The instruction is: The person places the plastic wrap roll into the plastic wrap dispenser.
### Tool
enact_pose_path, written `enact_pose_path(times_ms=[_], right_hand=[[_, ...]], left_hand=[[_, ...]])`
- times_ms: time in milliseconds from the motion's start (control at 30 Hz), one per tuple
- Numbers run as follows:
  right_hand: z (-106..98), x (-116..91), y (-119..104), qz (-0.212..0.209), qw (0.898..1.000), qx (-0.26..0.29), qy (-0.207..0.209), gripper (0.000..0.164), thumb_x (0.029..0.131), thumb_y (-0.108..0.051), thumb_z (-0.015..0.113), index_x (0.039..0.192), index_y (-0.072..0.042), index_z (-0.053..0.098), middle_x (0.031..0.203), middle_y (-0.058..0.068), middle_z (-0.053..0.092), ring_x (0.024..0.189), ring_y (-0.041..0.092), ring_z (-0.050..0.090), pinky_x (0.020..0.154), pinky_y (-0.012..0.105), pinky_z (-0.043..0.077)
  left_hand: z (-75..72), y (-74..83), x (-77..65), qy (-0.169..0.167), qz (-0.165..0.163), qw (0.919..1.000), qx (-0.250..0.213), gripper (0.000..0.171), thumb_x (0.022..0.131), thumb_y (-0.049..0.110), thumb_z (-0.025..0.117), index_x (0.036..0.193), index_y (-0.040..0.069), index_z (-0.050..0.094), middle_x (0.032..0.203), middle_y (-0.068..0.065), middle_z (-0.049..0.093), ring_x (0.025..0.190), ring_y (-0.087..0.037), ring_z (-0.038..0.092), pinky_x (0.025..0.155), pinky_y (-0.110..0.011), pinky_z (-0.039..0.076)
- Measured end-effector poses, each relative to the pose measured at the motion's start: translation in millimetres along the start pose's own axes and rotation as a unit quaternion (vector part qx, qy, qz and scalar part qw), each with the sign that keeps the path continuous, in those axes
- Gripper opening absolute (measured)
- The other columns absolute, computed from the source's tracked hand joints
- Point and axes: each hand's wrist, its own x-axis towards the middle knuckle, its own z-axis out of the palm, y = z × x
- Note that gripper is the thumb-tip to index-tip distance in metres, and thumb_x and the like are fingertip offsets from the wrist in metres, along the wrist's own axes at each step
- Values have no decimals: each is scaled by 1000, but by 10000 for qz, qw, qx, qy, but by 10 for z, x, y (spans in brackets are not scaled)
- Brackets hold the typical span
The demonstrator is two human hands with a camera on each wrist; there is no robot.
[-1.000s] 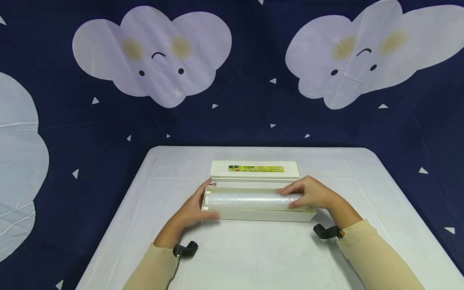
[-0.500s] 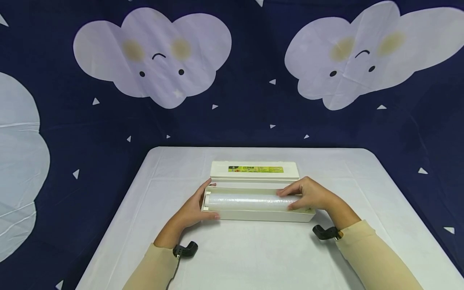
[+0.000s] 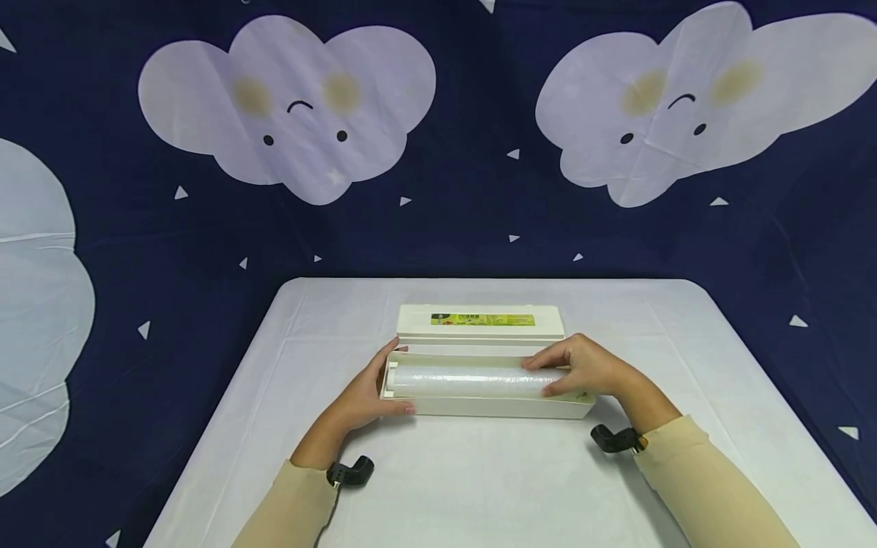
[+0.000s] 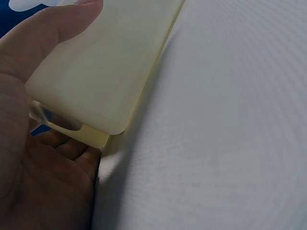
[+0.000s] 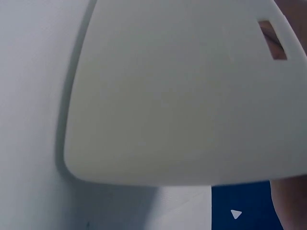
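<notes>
1 roll (image 3: 473,377), 1 box (image 3: 500,408), 1 lid (image 3: 481,332) and 2 cameras (image 3: 353,472) show.

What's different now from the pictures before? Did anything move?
Nothing I can see: nothing clearly moved, and nothing was grabbed or let go. The left grip still holds one end of the box, the right grip is still on the roll inside it, and the lid stays behind the box.

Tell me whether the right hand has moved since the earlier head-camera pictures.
No. In the head view, the right hand shows no visible shift either way against the white table.
</notes>
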Motion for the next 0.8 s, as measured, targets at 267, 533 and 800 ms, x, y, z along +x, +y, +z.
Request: enact_pose_path(times_ms=[267, 533, 800], right_hand=[[-2, 3, -1, -20, 10000, -71, 19, 49, 77, -10, 96, 123, -9, 79, 123, -1, 75, 118, 17, 68, 98, 27, 52], [9, -15, -19, -105, 9998, 59, 156, 46, 79, -7, 94, 122, -4, 78, 121, 5, 75, 115, 23, 70, 97, 27, 53], [-46, -92, 24, -457, 9967, 554, 373, 39, 85, -1, 88, 122, 6, 75, 123, 17, 73, 114, 37, 70, 98, 40, 55]], left_hand=[[-8, 12, 0, 2, -43, 10000, -16, 131, 69, 18, 102, 170, 22, 19, 163, -1, 41, 138, -25, 48, 117, -49, 30], [-15, 19, -3, -45, -48, 10000, -69, 131, 69, 17, 102, 170, 25, 19, 163, 0, 40, 137, -25, 48, 116, -49, 33], [-10, 26, 1, -91, -11, 9998, -153, 130, 70, 16, 101, 170, 22, 18, 164, -2, 39, 139, -25, 47, 117, -49, 32]])
